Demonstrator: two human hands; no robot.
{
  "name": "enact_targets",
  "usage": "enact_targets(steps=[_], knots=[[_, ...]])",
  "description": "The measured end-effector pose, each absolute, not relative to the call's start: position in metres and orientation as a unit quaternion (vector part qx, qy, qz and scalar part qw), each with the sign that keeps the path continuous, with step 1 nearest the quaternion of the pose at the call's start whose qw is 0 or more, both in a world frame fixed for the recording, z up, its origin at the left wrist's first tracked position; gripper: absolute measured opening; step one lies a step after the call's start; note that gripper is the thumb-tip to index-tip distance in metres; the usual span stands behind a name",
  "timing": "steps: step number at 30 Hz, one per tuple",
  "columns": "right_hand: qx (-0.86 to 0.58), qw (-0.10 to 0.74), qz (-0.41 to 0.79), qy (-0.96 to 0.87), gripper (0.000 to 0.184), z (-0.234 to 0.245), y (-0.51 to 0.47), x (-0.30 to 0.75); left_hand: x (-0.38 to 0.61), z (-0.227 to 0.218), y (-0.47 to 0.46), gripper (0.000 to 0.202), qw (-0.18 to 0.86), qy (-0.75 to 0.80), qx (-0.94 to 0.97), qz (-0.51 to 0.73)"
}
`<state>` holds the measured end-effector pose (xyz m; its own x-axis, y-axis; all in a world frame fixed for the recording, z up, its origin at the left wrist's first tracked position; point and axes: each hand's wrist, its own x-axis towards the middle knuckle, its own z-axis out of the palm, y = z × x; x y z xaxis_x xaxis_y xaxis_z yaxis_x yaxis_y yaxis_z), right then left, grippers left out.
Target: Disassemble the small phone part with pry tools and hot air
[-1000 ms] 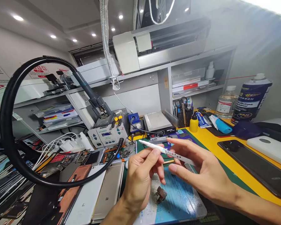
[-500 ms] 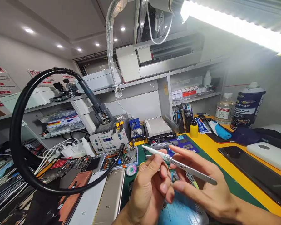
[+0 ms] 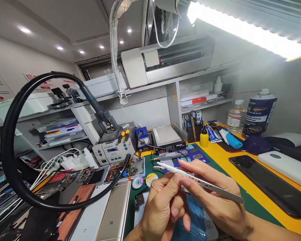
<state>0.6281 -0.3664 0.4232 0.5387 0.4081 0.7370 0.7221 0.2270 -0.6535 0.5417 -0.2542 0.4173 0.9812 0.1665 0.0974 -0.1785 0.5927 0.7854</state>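
Plainly, a thin metal tool was held by both hands, its long line laid from ten o'clock to four. Near its white tip it was pinched by the left hand; its handle was held like a pen by the nearer right hand. Below, a blue pad and green mat were seen. At one o'clock, a bright lamp was hung.

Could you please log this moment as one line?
left hand: gripping slim perforated silver metal tool near its white tip | right hand: holding tool's metal part | beneath: blue flat pad | around: green flat mat
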Motion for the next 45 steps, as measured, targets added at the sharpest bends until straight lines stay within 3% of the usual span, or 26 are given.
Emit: enact_targets(steps=[6,14,25,32,40,45], knots=[[-0.616,0.651,-0.040,-0.442,0.022,0.430,-0.367,0.629,0.542,0.420,-0.253,0.031,0.886,-0.002,0.453,0.098],[-0.588,0.643,-0.065,-0.486,0.019,0.434,-0.368,0.636,0.538,0.424,-0.248,0.033,0.867,0.028,0.485,0.110],[-0.562,0.606,-0.075,-0.558,0.036,0.426,-0.371,0.648,0.537,0.424,-0.245,0.039,0.834,0.035,0.539,0.114],[-0.610,0.614,-0.062,-0.497,0.014,0.436,-0.373,0.643,0.539,0.427,-0.248,0.033,0.845,0.036,0.516,0.132],[-0.588,0.670,0.070,-0.447,0.008,0.444,-0.375,0.639,0.537,0.432,-0.249,0.028,0.819,0.024,0.555,0.145],[-0.573,0.700,0.074,-0.419,0.006,0.446,-0.375,0.639,0.532,0.435,-0.242,0.042,0.780,0.074,0.595,0.179]])
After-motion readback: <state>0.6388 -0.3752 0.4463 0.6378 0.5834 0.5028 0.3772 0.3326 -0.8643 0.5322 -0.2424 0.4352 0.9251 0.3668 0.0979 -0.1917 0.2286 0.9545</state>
